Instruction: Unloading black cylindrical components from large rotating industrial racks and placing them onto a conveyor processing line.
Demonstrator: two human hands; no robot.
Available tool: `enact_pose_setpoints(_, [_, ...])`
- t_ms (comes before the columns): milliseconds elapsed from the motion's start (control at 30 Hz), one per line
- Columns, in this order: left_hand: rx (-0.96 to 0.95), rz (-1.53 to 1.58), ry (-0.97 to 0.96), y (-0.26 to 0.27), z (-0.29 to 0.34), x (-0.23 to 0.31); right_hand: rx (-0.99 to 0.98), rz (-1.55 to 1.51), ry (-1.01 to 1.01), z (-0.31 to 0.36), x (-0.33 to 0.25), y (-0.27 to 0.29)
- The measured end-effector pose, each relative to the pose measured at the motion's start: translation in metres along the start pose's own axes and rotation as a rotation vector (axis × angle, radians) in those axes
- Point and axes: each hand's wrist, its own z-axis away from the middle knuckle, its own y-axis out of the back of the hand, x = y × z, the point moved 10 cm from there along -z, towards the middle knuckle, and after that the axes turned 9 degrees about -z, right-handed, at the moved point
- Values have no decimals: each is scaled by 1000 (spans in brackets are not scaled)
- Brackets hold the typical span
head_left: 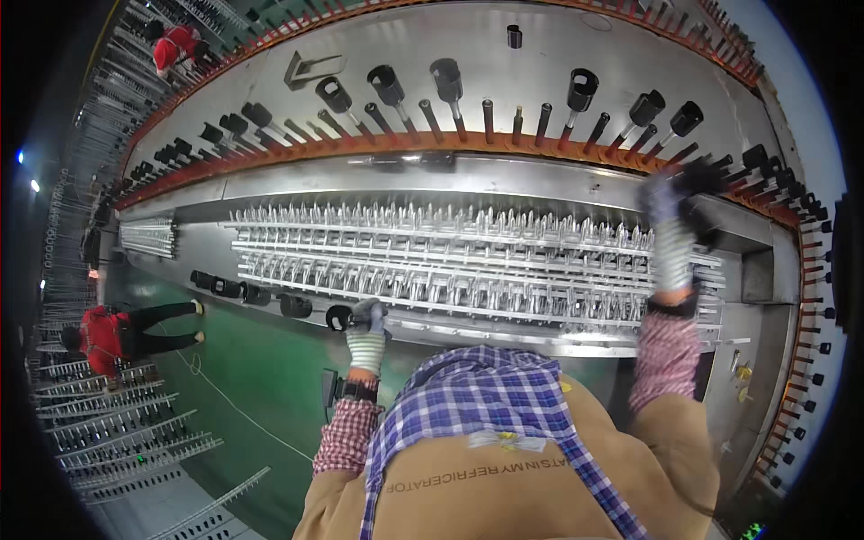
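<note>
My left hand (365, 317), in a striped glove with a grey palm, is closed on a black cylindrical cup (338, 317) at the near edge of the metal table. Its open round end faces left. My right hand (666, 200) reaches to the far right, beside the conveyor, and is smeared by motion. Dark cups (698, 178), blurred along with it, appear to be in its grip; how many, I cannot tell. Between my hands lie long metal racks (441, 261) with rows of upright silvery prongs.
Beyond the table curves a conveyor with an orange-red rail (360, 147); some posts carry black cups (447, 81), others are bare. More black cups (216, 284) line the table's near left edge. Two people in red, one person (106, 337) at left, work near hanging racks.
</note>
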Motion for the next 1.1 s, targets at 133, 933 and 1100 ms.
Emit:
enact_pose_setpoints(133, [-27, -58, -103, 0, -1, 0, -920, -584, -924, 205, -49, -188])
enact_pose_setpoints(933, [-270, -1229, -428, -36, -53, -85, -787, 368, -695, 274, -6, -194])
enact_pose_setpoints(1100, [-27, -797, -346, -3, -43, -35, -828, -226, -360, 264, -34, -189])
